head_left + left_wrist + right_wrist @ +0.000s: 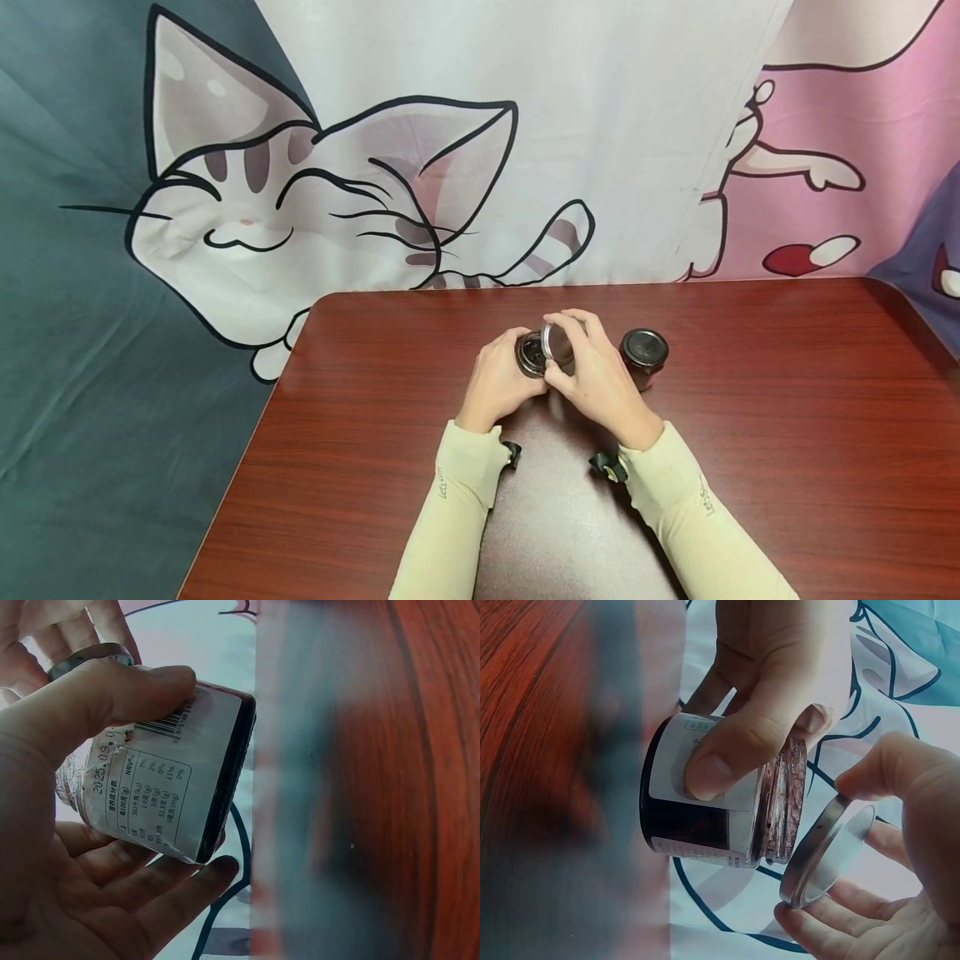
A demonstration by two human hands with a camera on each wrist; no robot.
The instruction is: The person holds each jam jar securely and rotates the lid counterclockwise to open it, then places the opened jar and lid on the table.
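Note:
My left hand [501, 379] grips a glass jar [161, 772] with a printed white label, its thumb along one side and its fingers round the other. Dark contents show inside the jar's uncovered mouth in the head view, and dark residue marks the threaded neck [784, 802] in the right wrist view. A round metal lid [826, 851] is pinched between the thumb and fingers of my right hand [600, 379]. It stands tilted right beside the mouth, its inner side turned away from the jar.
A second jar [643, 350] with a black lid stands on the reddish-brown wooden table [787, 433], just right of my right hand. Behind the table's far edge hangs a curtain [637, 125] printed with cartoon cats. Small dark devices sit at both wrists.

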